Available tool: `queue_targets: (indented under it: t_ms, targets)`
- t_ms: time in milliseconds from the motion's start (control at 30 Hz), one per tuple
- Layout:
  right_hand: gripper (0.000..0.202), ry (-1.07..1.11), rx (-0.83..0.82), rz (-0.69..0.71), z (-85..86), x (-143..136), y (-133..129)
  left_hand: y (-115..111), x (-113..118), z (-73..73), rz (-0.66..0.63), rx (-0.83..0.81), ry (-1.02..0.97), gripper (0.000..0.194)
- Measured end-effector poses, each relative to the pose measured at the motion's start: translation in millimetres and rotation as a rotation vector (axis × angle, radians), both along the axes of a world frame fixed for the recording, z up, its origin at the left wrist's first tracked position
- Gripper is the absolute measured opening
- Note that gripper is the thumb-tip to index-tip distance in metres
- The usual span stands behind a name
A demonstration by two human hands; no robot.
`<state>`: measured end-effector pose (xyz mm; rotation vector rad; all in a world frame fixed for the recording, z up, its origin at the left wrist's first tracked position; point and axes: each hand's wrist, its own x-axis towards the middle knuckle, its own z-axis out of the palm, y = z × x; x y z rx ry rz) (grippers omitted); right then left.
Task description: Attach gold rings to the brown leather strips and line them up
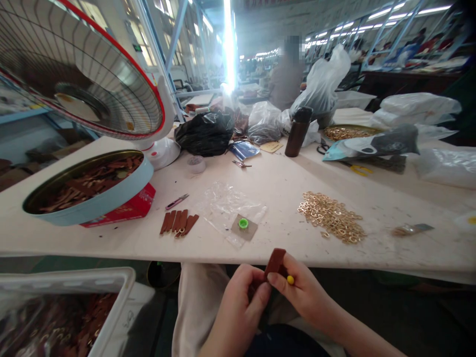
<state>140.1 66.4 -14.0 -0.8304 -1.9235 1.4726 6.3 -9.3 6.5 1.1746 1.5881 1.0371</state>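
Observation:
Just off the table's front edge, above my lap, both hands are closed on one short brown leather strap (275, 261). My right hand (303, 290) pinches it between thumb and fingers, and its upper end sticks up. A small yellow knob (290, 279) shows beside the right fingers; what it belongs to is hidden. My left hand (243, 297) has thumb and fingers together at the strap's lower end, which they hide. On the table in front are finished-looking brown leather tabs with gold rings (179, 222) in a row, and a pile of gold-coloured rings (331, 217).
A small green cap (243, 223) sits on a grey square over clear plastic film. Thread snips (177, 201) lie near the tabs. At left are a round tin of leather strips (148, 173), a fan (163, 94) and a white crate (126, 292). A dark bottle (298, 133) stands behind.

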Motion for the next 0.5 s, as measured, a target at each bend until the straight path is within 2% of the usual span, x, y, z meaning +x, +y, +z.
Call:
queue_targets:
  t_ms: [200, 367, 500]
  targets:
    - [0.024, 0.095, -0.081, -0.065, 0.9, -5.8, -1.5, 1.9, 9.3, -7.5, 0.106, 0.056, -0.182, 0.015]
    - [0.022, 0.034, -0.108, 0.022, 3.4, -3.6, -0.4, -1.2, 6.0, -1.5, 0.101, 0.029, -0.103, 0.009]
    - [0.017, 0.017, -0.041, -0.012, 5.7, -2.8, -2.3, -3.0, 4.5, -1.7, 0.085, 0.017, -0.087, 0.011]
